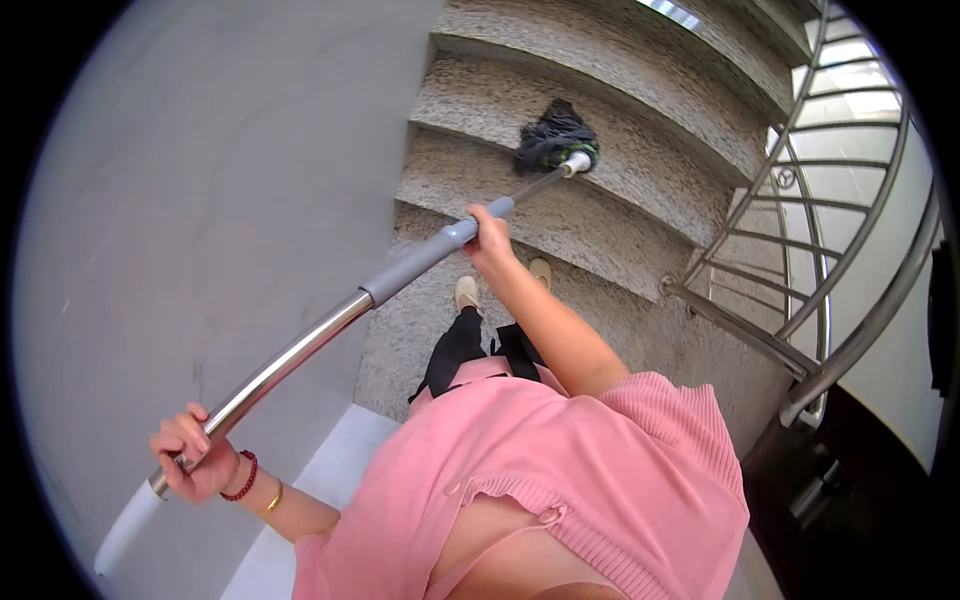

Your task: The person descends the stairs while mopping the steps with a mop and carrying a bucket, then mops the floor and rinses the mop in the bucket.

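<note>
So the mop runs on a long diagonal, butt end low at the left by the person's left side, business end pointing away and up to the right, up the stairs. The shaft looks a bit bowed in this wide view. Its dark, stringy head, with some green in it, is on a step near the front edge, strands flopped toward the upper left. A white socket joins it to the thin end of the pole.

Both hands are on it. The left hand has its fingers curled around the shiny metal part, just above the white end piece. The right hand is wrapped round the grey sleeve further up, well apart from the left one. Neither is loose, both are closed round the pole.

Left wrist has a red beaded bracelet and a gold band. Grey wall on the left, metal railing on the right.

Hard-to-see bits: the right palm is hidden, and I can't tell how much mop hangs over the step edge. Upper stairs are cut off, and the lower right is too dark to read.
</note>
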